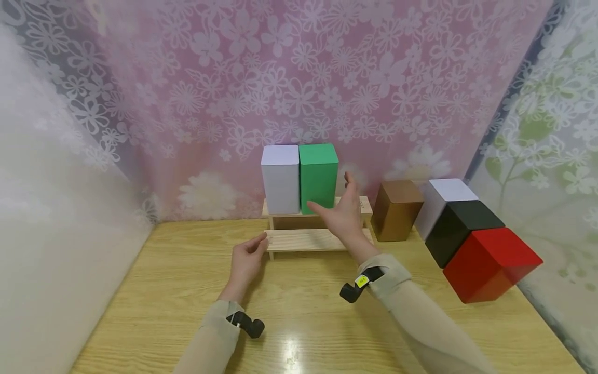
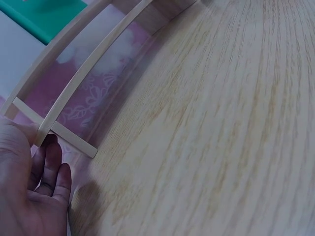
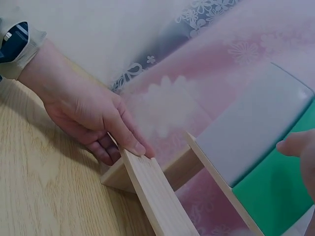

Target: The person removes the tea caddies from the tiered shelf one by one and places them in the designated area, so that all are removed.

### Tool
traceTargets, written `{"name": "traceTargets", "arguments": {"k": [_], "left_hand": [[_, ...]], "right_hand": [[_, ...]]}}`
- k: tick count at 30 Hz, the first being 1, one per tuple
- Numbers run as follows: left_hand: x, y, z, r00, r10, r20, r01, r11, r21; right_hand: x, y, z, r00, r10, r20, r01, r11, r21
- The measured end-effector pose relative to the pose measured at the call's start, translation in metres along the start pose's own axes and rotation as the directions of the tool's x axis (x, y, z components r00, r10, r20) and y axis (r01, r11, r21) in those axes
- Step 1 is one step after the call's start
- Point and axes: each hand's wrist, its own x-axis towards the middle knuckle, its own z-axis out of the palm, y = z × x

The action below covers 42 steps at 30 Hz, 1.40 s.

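Observation:
A two-tier wooden shelf (image 1: 306, 240) stands on the table against the pink floral backdrop. On its upper tier a white box (image 1: 281, 188) and a green box (image 1: 317, 179) stand upright, side by side. My left hand (image 1: 246, 261) pinches the left end of the lower board; in the right wrist view, the thumb of that left hand (image 3: 91, 108) lies on top. By the right side of the green box is my right hand (image 1: 344, 215), thumb and fingers spread wide. Whether its thumb touches the green box I cannot tell. The lower board carries nothing.
Right of the shelf, a brown box (image 1: 397, 210), a second white box (image 1: 448, 193), a black box (image 1: 460, 226) and a red box (image 1: 490, 265) form a line along the table's right side. Floral-covered walls bound the wooden table (image 1: 299, 311) behind and at the right.

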Motion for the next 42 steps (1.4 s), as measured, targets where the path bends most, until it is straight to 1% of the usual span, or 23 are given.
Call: {"name": "traceTargets", "arguments": {"k": [3, 7, 12, 16, 19, 24, 31, 35, 38, 42], "left_hand": [[0.0, 0.001, 0.001, 1.0, 0.007, -0.003, -0.007, 1.0, 0.0], [-0.001, 0.001, 0.001, 1.0, 0.017, -0.001, -0.017, 1.0, 0.005], [-0.001, -0.001, 0.0, 1.0, 0.025, -0.007, -0.025, 1.0, 0.004], [-0.001, 0.0, 0.0, 1.0, 0.021, -0.002, -0.021, 1.0, -0.002], [-0.001, 0.0, -0.001, 1.0, 0.011, -0.004, -0.011, 1.0, 0.002], [-0.001, 0.0, 0.0, 1.0, 0.008, -0.003, -0.008, 1.0, -0.003], [0.0, -0.002, 0.001, 1.0, 0.01, -0.005, -0.01, 1.0, -0.013], [0.001, -0.003, 0.001, 1.0, 0.014, -0.005, -0.014, 1.0, -0.01], [0.002, -0.004, 0.001, 1.0, 0.01, -0.004, -0.01, 1.0, -0.009], [0.002, -0.006, 0.0, 1.0, 0.008, -0.003, -0.008, 1.0, -0.006]], "right_hand": [[0.001, -0.002, 0.006, 1.0, 0.006, -0.017, -0.006, 1.0, 0.018], [0.004, -0.002, 0.014, 0.999, 0.031, -0.035, -0.03, 0.999, 0.015], [0.007, -0.002, 0.025, 0.996, 0.061, -0.063, -0.062, 0.998, -0.018], [0.009, -0.003, 0.032, 0.994, 0.055, -0.098, -0.055, 0.998, 0.002], [0.009, -0.003, 0.035, 0.993, 0.05, -0.107, -0.048, 0.999, 0.018], [0.009, -0.003, 0.038, 0.991, 0.054, -0.123, -0.053, 0.999, 0.013], [0.006, -0.003, 0.04, 0.988, 0.026, -0.151, -0.023, 1.0, 0.017], [0.005, -0.002, 0.039, 0.983, 0.022, -0.18, -0.015, 0.999, 0.04], [0.005, 0.001, 0.038, 0.977, 0.003, -0.212, 0.011, 0.998, 0.066], [0.006, 0.004, 0.035, 0.967, -0.042, -0.249, 0.063, 0.995, 0.074]]}}
